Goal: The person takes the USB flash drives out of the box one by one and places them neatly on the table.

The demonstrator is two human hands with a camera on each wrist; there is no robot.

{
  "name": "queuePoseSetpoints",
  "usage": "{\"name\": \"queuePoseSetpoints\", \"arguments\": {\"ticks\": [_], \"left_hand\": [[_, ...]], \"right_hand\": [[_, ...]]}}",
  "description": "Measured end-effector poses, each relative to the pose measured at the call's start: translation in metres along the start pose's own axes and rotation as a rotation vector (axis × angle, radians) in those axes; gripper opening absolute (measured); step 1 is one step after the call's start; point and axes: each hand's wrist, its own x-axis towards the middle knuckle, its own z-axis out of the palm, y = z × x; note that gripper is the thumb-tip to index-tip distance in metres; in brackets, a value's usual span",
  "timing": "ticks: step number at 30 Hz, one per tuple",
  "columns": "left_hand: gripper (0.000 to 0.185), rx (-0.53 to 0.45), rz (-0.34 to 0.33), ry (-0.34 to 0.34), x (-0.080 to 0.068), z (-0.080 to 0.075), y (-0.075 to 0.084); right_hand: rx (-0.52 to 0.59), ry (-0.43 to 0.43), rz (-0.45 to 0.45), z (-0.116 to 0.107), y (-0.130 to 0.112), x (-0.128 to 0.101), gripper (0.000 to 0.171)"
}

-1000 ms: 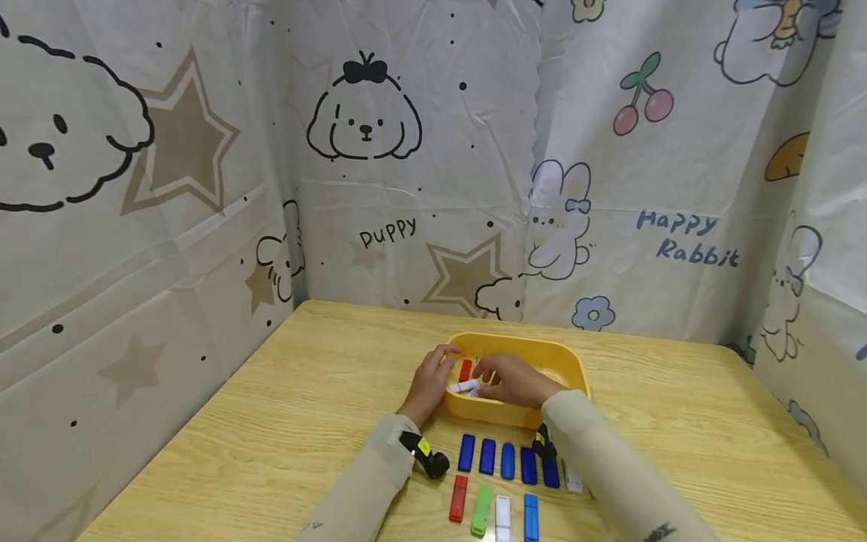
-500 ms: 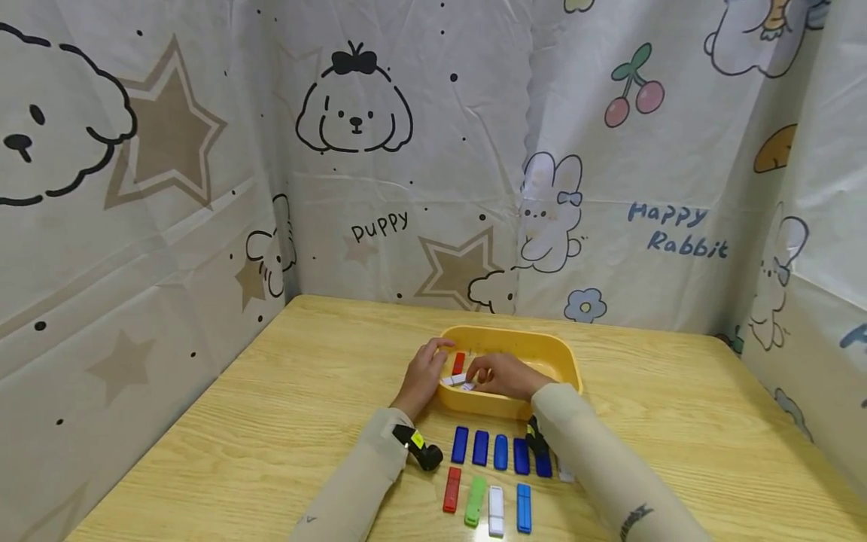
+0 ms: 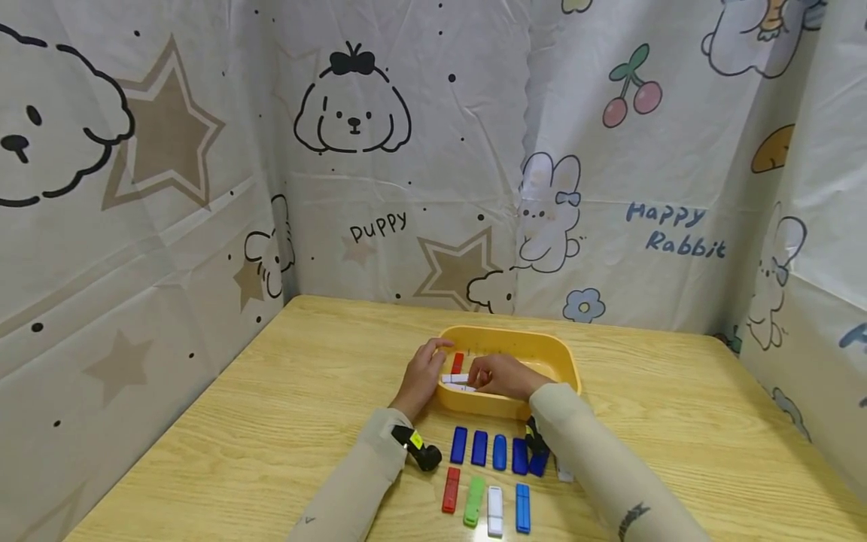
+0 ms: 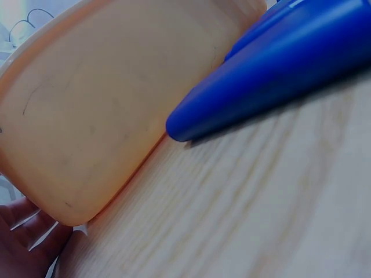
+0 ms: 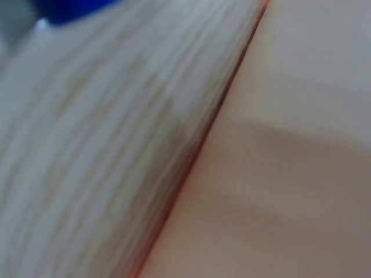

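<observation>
1. The left hand (image 3: 421,374) curls over the near left rim of the yellow plastic tray (image 3: 567,363), its grip closed on that rim.
2. The right hand (image 3: 500,376) reaches into the tray, its grip pinching a small white plastic stick (image 3: 454,379) that lies level between the two hands.
3. Just beyond the grip, a red plastic stick (image 3: 457,362) lies on the tray floor.
4. Nearer the person than the grip, a row of dark blue plastic sticks (image 3: 479,447) lies on the wooden bench (image 3: 284,421); nearer still lie a red, a green, a white and a blue stick.
5. The left wrist view shows the tray wall (image 4: 104,110) and one blue stick's end (image 4: 261,75) close beside it.
</observation>
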Motion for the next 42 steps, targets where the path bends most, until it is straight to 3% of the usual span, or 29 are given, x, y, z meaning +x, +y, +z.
{"name": "queuePoseSetpoints", "arguments": {"ticks": [5, 12, 15, 22, 27, 30, 37, 42], "left_hand": [[0.026, -0.003, -0.005, 0.008, 0.000, 0.000, 0.000], [0.026, -0.009, 0.016, 0.008, 0.000, 0.001, 0.000], [0.026, -0.004, 0.023, 0.007, 0.001, 0.000, -0.001], [0.026, -0.005, 0.034, 0.021, 0.001, -0.002, -0.001], [0.026, 0.006, 0.029, 0.004, 0.000, -0.001, -0.002], [0.026, 0.011, 0.026, -0.003, -0.001, 0.000, -0.001], [0.027, 0.013, 0.017, 0.007, 0.000, 0.000, -0.003], [0.028, 0.012, 0.012, 0.002, 0.001, 0.000, -0.004]], "right_hand": [[-0.043, 0.005, -0.053, 0.001, 0.001, 0.002, 0.005], [-0.002, 0.014, 0.103, 0.000, -0.003, -0.001, 0.009], [0.010, 0.049, 0.117, -0.001, -0.005, -0.002, 0.012], [0.004, 0.153, 0.026, -0.001, -0.005, -0.004, 0.013], [0.037, 0.198, 0.054, -0.004, -0.006, -0.007, 0.008], [0.056, 0.225, 0.059, -0.008, -0.006, -0.013, 0.008], [0.012, 0.318, -0.030, -0.025, -0.009, -0.032, 0.013], [0.020, 0.397, -0.017, -0.035, -0.014, -0.052, 0.013]]}}
